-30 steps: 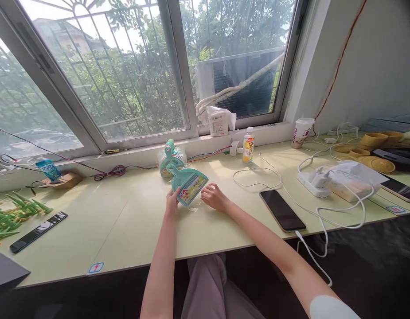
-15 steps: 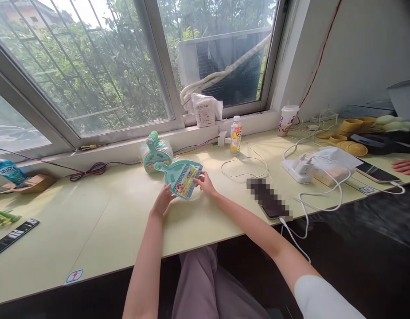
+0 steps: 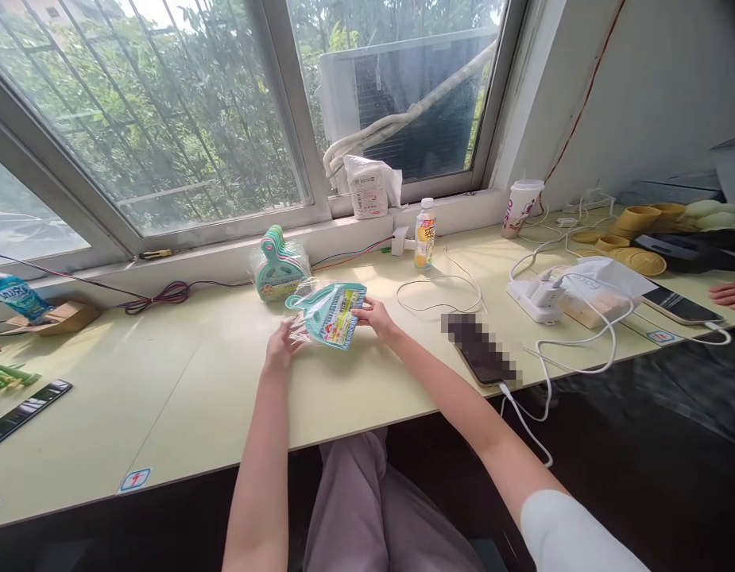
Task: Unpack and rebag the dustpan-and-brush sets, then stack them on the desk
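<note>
A small teal dustpan-and-brush set with a colourful label lies in a clear plastic bag just above the pale green table. My left hand grips the bag's left edge with its fingers closed. My right hand pinches the set's right edge. A stack of the same teal sets stands behind it, near the window sill.
A phone on a white cable lies to the right, with a power strip, bottle, cup and yellow bowls beyond. Another person's hand rests at the far right. A black strip and green pieces lie far left.
The set has tipped from upright to lying flatter and lower, with the clear bag now showing around it. Both hands stayed on its edges. The camera view shifted right.
</note>
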A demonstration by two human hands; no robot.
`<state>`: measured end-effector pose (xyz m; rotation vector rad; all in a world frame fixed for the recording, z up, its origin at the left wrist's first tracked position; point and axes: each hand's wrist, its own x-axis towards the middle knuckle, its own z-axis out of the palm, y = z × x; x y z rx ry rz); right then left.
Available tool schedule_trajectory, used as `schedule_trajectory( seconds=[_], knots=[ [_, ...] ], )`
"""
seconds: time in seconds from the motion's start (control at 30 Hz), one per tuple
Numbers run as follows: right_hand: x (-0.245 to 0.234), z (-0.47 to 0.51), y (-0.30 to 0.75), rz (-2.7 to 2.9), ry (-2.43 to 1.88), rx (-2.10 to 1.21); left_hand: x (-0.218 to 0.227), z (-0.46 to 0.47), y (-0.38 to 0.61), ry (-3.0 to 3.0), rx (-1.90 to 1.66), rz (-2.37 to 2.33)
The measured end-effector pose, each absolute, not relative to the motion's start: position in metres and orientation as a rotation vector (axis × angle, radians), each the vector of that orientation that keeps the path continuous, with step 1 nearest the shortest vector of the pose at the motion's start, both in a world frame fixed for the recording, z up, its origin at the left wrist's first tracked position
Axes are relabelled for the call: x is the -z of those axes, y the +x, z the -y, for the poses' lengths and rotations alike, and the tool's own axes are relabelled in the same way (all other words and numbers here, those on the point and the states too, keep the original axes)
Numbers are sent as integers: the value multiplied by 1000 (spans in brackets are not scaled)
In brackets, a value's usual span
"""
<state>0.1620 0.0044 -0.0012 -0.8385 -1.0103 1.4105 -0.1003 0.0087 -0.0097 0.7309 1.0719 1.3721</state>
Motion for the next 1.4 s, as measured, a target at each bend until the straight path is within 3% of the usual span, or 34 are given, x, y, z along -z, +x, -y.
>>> schedule_trajectory(
  seconds=[0.17, 0.5, 0.77, 0.87, 1.1, 1.4],
  knots=[
    [1, -12, 182, 859, -828, -1383, 13, -11, -126, 366, -1688, -919],
    [12, -10, 174, 756, -766, -1375, -3, 7, -94, 603, -1252, -598],
    [10, 2, 154, 856, -745, -1439, 9, -5, -96, 498, -1694, -869],
    [11, 3, 152, 853, -753, -1441, 9, -4, -95, 572, -1594, -847],
    [10, 2, 156, 814, -723, -1377, -3, 13, -61, 1077, -952, -664],
    [13, -10, 158, 1092, -1187, -1534, 14, 0, -67, 1067, -1051, -990]
  ],
)
